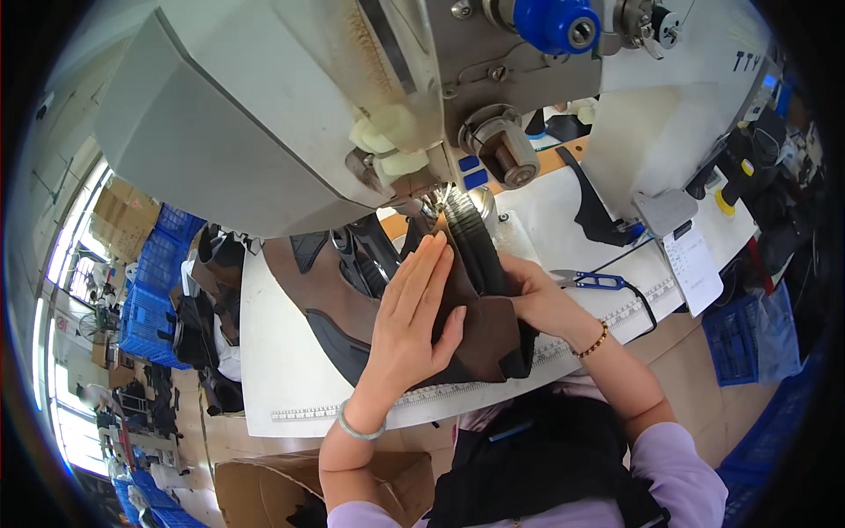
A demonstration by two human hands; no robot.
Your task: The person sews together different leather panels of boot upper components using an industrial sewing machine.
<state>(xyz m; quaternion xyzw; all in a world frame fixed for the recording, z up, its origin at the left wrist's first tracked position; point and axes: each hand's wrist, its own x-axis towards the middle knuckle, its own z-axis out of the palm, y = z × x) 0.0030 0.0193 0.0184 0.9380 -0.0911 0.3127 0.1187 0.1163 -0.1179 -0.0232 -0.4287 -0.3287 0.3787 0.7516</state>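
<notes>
A brown and black piece that looks like a boot upper point(295, 275) lies on the white table, its far end under the head of a sewing machine point(255, 114). My left hand point(407, 321) rests flat on the brown material, fingers stretched out and pointing toward the needle area. At the piece's right edge, my right hand point(547, 301) grips it, with the fingertips partly hidden by the material. Between the two hands a ribbed black band point(471, 233) runs up beneath the needle. The needle itself is too small to make out.
Blue-handled thread snips point(598, 280) lie right of my right hand. Beyond them are a cut black piece point(594, 207) and a written sheet point(693, 268). More brown and black pieces point(207, 304) hang at the left. A cardboard box point(255, 493) and a blue crate point(735, 343) stand below.
</notes>
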